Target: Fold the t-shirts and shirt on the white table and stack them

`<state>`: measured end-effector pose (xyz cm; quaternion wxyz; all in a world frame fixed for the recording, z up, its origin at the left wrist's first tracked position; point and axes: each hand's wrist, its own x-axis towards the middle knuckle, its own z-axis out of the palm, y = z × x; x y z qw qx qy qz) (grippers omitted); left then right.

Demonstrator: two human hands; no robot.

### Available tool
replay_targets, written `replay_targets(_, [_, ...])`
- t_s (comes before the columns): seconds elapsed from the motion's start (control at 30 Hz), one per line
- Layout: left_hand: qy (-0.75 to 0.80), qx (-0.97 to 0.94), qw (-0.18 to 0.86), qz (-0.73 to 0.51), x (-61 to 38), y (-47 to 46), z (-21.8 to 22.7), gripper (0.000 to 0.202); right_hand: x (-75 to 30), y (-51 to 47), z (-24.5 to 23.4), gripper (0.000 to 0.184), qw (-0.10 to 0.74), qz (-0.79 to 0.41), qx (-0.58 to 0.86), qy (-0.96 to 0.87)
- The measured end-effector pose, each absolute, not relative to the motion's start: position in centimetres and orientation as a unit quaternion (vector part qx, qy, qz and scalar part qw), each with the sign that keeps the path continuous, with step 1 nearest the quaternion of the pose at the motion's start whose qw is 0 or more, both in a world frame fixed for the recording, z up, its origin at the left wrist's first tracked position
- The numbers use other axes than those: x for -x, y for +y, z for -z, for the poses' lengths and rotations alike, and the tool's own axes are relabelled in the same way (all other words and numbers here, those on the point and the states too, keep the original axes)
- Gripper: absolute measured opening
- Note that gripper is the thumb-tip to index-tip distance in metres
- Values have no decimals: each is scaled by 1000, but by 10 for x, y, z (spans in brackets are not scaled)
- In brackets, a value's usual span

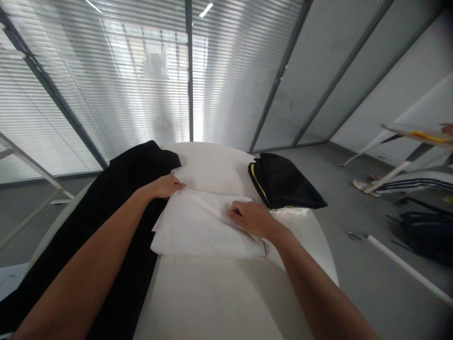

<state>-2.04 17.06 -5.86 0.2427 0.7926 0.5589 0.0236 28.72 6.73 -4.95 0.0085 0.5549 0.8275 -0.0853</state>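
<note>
A folded white cloth lies flat on the white round table, its layers showing at the left edge. My left hand pinches the far left corner of this cloth between thumb and fingers. Over the cloth's right half, my right hand is closed, with curled fingers on the fabric; its fingertips are partly hidden. A long black cloth stretches along the table's left side, passing under my left forearm. To the right of the white cloth sits a folded black cloth with a yellow edge, on top of something whitish.
Glass panels with blinds stand behind the table. At right are another table with a person's hand and leg near it, a dark bag and a white pole on the floor. A white metal frame stands left.
</note>
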Motion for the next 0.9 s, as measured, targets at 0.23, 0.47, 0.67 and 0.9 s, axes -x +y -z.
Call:
replay_targets(0.23, [651, -749, 105, 58, 12, 161, 43, 52, -285, 66, 47, 37, 8, 59, -596, 801])
replay_targets(0.47, [585, -804, 96, 40, -3, 143, 24, 49, -287, 75, 62, 35, -97, -37, -644, 758])
replay_targets(0.67, [511, -855, 87, -32, -19, 146, 55, 42, -297, 84, 81, 40, -68, 25, -638, 767])
replay_targets(0.9, [515, -840, 159, -61, 0, 167, 79, 50, -300, 92, 87, 37, -77, -18, -638, 766])
